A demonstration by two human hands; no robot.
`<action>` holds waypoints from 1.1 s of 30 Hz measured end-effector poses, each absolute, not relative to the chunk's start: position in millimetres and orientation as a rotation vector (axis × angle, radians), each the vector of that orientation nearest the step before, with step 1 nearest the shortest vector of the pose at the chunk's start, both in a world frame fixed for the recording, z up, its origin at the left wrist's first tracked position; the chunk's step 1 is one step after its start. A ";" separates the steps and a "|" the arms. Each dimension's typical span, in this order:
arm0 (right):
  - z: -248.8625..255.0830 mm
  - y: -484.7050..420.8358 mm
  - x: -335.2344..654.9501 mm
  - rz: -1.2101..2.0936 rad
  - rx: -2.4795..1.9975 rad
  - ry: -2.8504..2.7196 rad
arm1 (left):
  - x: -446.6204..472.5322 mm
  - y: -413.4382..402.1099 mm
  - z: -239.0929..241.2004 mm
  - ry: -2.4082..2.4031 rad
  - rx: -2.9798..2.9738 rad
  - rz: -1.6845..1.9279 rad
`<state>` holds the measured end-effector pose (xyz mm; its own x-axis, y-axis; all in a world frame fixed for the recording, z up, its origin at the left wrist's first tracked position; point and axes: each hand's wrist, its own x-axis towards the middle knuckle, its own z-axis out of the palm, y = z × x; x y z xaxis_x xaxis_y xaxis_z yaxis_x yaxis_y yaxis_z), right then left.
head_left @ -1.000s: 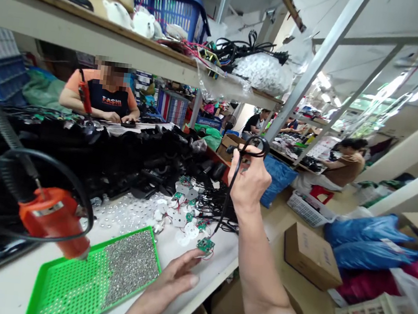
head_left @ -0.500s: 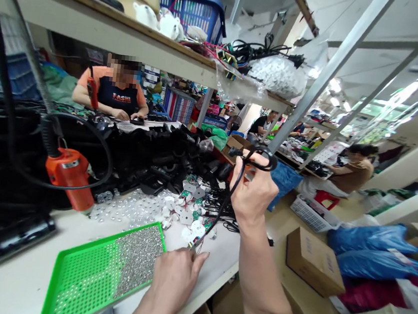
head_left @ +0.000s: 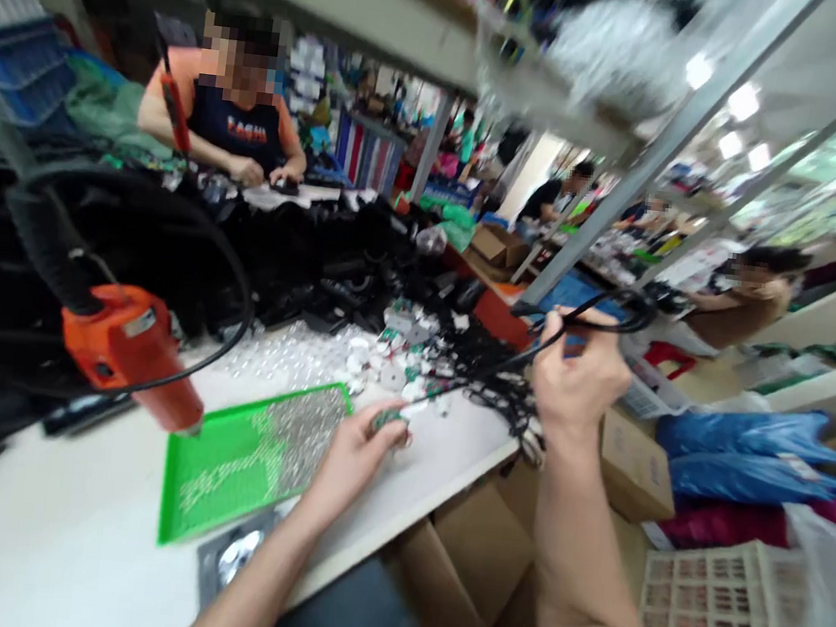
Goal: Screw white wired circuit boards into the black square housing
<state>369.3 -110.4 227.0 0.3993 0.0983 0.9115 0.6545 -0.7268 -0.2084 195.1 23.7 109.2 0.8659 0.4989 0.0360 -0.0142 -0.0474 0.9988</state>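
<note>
My right hand [head_left: 581, 377] is closed round a black power cord [head_left: 613, 321], whose bundled loops stick out above and to the right of the fist. The cord runs down leftward towards my left hand [head_left: 364, 453]. My left hand pinches a small green circuit board [head_left: 387, 419] over the white tabletop, its far side hidden by the fingers. Just left of that hand lies a green perforated tray [head_left: 176, 487] partly filled with small metal screws [head_left: 303, 431]. Beyond the hands is a pile of white and green motor-like parts [head_left: 395, 351].
An orange electric screwdriver [head_left: 131, 346] hangs at the left on a coiled cable. Black plastic housings [head_left: 317, 272] heap along the back. A grey metal piece [head_left: 235, 554] lies near the table edge. Cartons [head_left: 634, 464] stand on the floor at right. A co-worker [head_left: 229, 121] sits opposite.
My right hand has moved right with the cord, drawing it out more level. The left hand has turned, so the board in its fingers shows more. The camera view has tipped downward.
</note>
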 end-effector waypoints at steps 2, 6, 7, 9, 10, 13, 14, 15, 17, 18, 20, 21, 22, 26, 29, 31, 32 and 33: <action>200.1 -129.7 383.2 -1.139 -2.221 -0.601 | 194.9 25.2 103.7 0.422 1.402 0.434; 146.4 -153.8 404.4 -0.759 -2.377 -0.671 | 195.3 27.1 89.6 0.480 1.120 0.319; 136.4 -156.4 407.1 -0.696 -2.427 -0.689 | 195.0 26.7 86.7 0.488 1.065 0.289; 120.1 -158.3 410.1 -0.607 -2.551 -0.722 | 193.8 25.2 82.7 0.509 0.974 0.256; 113.1 -158.3 410.8 -0.574 -2.612 -0.744 | 193.0 24.4 81.6 0.519 0.938 0.253; 92.5 -157.3 412.4 -0.443 -2.741 -0.849 | 190.7 23.5 81.1 0.524 0.888 0.263; 85.8 -157.4 412.9 -0.394 -2.767 -0.895 | 190.3 23.9 81.7 0.518 0.896 0.268; 79.6 -158.0 413.1 -0.341 -2.792 -0.939 | 190.2 24.6 82.4 0.512 0.914 0.273; 71.5 -160.1 411.6 -0.219 -2.857 -1.002 | 191.4 26.2 84.4 0.509 0.966 0.284; 70.4 -161.0 409.2 -0.161 -2.884 -1.039 | 192.7 26.9 85.5 0.506 0.994 0.289; 75.4 -160.5 399.5 -0.090 -2.857 -1.152 | 196.1 27.2 88.2 0.492 1.044 0.295; 81.1 -158.4 392.1 -0.069 -2.773 -1.231 | 198.2 26.5 89.8 0.480 1.068 0.297; 88.1 -154.6 383.0 -0.038 -2.640 -1.311 | 200.4 25.1 91.6 0.466 1.094 0.299; 113.9 -126.4 344.1 0.219 -2.059 -1.438 | 208.3 13.7 97.4 0.355 1.251 0.318; 118.3 -104.7 332.2 0.280 -1.941 -1.374 | 209.9 5.4 98.0 0.288 1.364 0.371; 116.2 -97.3 335.1 0.336 -1.861 -1.312 | 207.4 3.7 97.5 0.270 1.409 0.363; 115.0 -96.1 338.5 0.377 -1.805 -1.282 | 205.3 4.2 97.3 0.255 1.418 0.330; 114.4 -96.4 342.4 0.410 -1.748 -1.255 | 202.9 5.5 96.9 0.237 1.417 0.293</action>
<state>342.4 -96.4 114.4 0.4260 0.8749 0.2305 0.5703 -0.0619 -0.8191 202.9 5.5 96.9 0.9409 0.3386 0.0121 -0.0589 0.1282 0.9900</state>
